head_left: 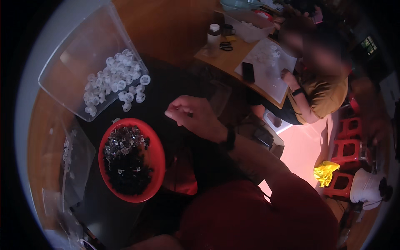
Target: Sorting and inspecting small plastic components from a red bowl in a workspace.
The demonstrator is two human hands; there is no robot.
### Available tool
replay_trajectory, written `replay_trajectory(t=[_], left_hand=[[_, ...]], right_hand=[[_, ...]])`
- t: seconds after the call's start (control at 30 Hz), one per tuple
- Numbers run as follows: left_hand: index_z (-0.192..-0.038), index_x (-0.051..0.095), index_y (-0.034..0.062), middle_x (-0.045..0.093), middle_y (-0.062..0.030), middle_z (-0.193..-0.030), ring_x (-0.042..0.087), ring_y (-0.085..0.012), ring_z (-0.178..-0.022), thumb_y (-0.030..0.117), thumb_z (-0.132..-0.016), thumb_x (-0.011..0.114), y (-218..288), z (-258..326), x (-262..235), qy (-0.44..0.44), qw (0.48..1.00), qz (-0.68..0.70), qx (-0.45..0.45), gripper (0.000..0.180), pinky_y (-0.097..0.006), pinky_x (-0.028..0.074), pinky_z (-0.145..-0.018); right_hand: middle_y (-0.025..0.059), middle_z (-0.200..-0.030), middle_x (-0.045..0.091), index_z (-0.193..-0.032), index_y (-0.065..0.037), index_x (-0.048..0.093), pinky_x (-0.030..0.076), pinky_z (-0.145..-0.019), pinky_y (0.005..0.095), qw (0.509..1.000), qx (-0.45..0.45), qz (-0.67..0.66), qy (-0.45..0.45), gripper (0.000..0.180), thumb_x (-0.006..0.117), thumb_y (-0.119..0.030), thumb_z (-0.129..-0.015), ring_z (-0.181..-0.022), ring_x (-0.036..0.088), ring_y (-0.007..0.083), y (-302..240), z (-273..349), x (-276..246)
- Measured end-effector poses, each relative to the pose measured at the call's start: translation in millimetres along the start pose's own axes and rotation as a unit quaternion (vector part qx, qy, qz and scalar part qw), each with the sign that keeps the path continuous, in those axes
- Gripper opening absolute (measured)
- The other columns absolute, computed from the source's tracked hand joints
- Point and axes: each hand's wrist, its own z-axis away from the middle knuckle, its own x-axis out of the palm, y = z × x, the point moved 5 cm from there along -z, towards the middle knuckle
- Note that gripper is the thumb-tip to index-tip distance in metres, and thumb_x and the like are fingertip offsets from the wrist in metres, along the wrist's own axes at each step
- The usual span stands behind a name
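Looks like a small hand-assembly workshop, set up informally in a plain room. Shown by a clear plastic bin [75,54] of identical white ring-shaped parts [116,81], a red bowl [156,160] heaped with small dark pieces [125,160], and wooden worktables [225,58] with more sorted parts on a white sheet [271,71]. Also suggested by a second person [321,87] seated at the next table and stacked red plastic stools [348,146] on the floor.

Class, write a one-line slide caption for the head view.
Right hand pinched above a red bowl of small dark parts, beside a clear bin of white rings.
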Motion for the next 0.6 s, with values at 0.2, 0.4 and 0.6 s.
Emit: replay_trajectory(t=[0.2,0.4,0.6], left_hand=[[-0.085,0.058,0.0100,0.060,-0.0017,-0.083,0.060,-0.0182,-0.082,0.034,-0.099,0.045,50.4,26.8,-41.6,0.054,0.979,-0.196,-0.025,0.030,-0.032,0.042,-0.069],[-0.086,0.058,0.0104,0.060,-0.0013,-0.083,0.060,-0.0181,-0.082,0.034,-0.100,0.044,85.6,53.0,-46.9,0.089,0.952,-0.282,-0.076,0.031,-0.033,0.041,-0.069],[-0.086,0.059,0.0107,0.060,-0.0009,-0.083,0.061,-0.0180,-0.083,0.035,-0.100,0.043,104.4,65.6,-43.9,0.080,0.939,-0.317,-0.106,0.032,-0.033,0.041,-0.070]], right_hand=[[0.0173,-0.103,0.064,-0.106,0.006,0.064,0.049,-0.074,0.0296,0.912,-0.213,-0.262,-0.231,0.027,0.051,-0.017,-0.099,-0.086,0.064,0.0201,-129.6,68.8,36.9],[0.0275,-0.098,0.061,-0.114,-0.002,0.053,0.034,-0.099,0.0528,0.892,-0.190,-0.391,-0.128,0.046,0.027,-0.039,-0.105,-0.089,0.061,0.0395,-177.4,114.3,77.6],[0.0239,-0.094,0.059,-0.109,-0.002,0.054,0.035,-0.093,0.0498,0.866,-0.163,-0.432,-0.191,0.041,0.030,-0.035,-0.103,-0.085,0.061,0.0365,-179.3,113.4,78.0]])
